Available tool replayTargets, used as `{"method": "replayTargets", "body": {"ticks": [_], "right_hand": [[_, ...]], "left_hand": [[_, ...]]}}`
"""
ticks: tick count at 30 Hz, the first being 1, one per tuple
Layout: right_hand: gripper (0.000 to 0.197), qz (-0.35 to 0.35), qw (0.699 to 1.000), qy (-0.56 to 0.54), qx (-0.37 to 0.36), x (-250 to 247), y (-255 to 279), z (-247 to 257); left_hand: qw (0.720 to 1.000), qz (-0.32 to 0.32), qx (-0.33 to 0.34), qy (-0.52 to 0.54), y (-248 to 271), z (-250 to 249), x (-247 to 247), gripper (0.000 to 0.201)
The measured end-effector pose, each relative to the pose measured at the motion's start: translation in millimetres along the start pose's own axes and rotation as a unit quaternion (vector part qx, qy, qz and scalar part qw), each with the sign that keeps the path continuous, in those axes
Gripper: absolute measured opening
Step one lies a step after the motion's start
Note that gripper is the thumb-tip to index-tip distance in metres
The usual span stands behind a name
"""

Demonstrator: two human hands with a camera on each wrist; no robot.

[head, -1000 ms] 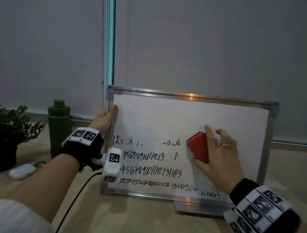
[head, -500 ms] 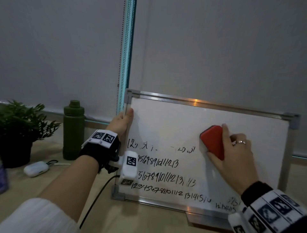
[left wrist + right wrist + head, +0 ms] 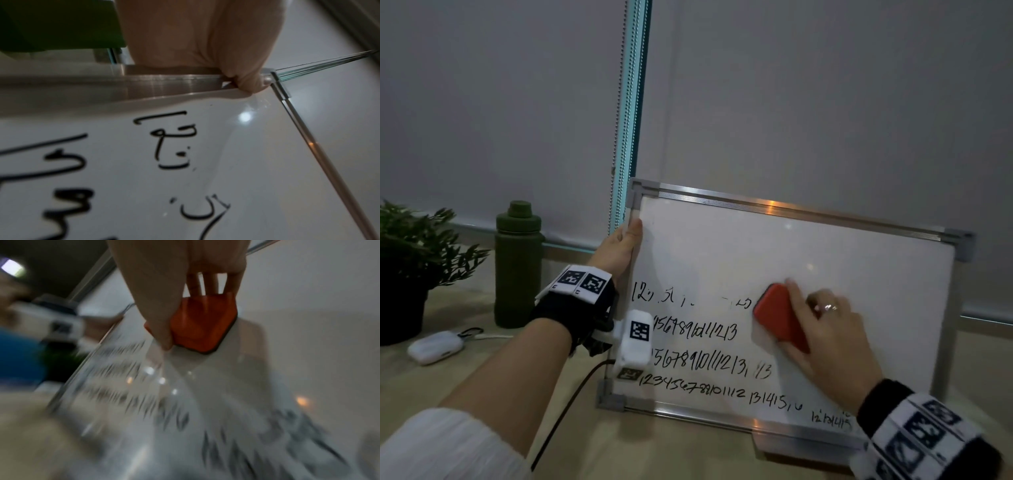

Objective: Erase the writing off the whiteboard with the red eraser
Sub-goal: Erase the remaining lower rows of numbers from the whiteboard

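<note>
We see the metal-framed rectangular whiteboard (image 3: 825, 260) propped upright on the tan surface (image 3: 482, 370). The left hand (image 3: 619, 250) clamps its left frame edge near the top corner. The right hand (image 3: 828, 339) grips the red block eraser (image 3: 774, 315), pressed flat on the board just right of the handwritten black number rows (image 3: 698, 363), upper area wiped.

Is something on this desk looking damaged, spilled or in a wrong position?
Nothing stands out. The whiteboard stands upright, the left hand grips its left edge, and the right hand holds the red eraser on it. The half-wiped top row of writing is just unfinished erasing.
</note>
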State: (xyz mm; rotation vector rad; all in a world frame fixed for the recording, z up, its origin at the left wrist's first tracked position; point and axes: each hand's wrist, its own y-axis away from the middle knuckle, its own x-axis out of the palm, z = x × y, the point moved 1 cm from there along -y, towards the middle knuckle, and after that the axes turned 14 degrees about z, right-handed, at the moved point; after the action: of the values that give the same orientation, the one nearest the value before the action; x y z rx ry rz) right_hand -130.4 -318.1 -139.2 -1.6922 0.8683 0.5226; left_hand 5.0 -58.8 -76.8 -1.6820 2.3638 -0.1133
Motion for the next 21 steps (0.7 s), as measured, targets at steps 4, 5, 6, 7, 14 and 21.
{"method": "replayTargets", "body": {"ticks": [4,5,6,7,14,21], "right_hand": [[0.090,0.078,0.973,0.123,-0.182,22.3,28.6,1.3],[0.089,0.063,0.979,0.116,-0.158,17.3,21.3,-7.0],[0.088,0.042,0.990,0.084,-0.108,8.4,10.8,-15.1],[0.086,0.016,0.998,0.038,-0.047,-1.2,0.2,-23.2],[0.084,0.055,0.985,0.076,-0.146,28.9,27.2,3.9],[0.095,0.002,1.000,-0.010,-0.020,-2.4,-7.2,-24.2]], "left_hand": [[1.000,-0.009,-0.009,-0.013,-0.8,-0.7,0.9,0.068],[1.000,-0.011,-0.006,-0.011,-1.9,0.2,0.2,0.068],[1.000,-0.011,-0.006,-0.011,-0.8,-0.6,0.1,0.069],[1.000,-0.011,-0.005,-0.010,-1.2,-0.1,-0.2,0.071],[1.000,-0.007,-0.004,-0.002,-1.0,1.0,-0.6,0.089],[1.000,-0.005,-0.008,0.000,4.3,-4.0,-1.7,0.080]]}}
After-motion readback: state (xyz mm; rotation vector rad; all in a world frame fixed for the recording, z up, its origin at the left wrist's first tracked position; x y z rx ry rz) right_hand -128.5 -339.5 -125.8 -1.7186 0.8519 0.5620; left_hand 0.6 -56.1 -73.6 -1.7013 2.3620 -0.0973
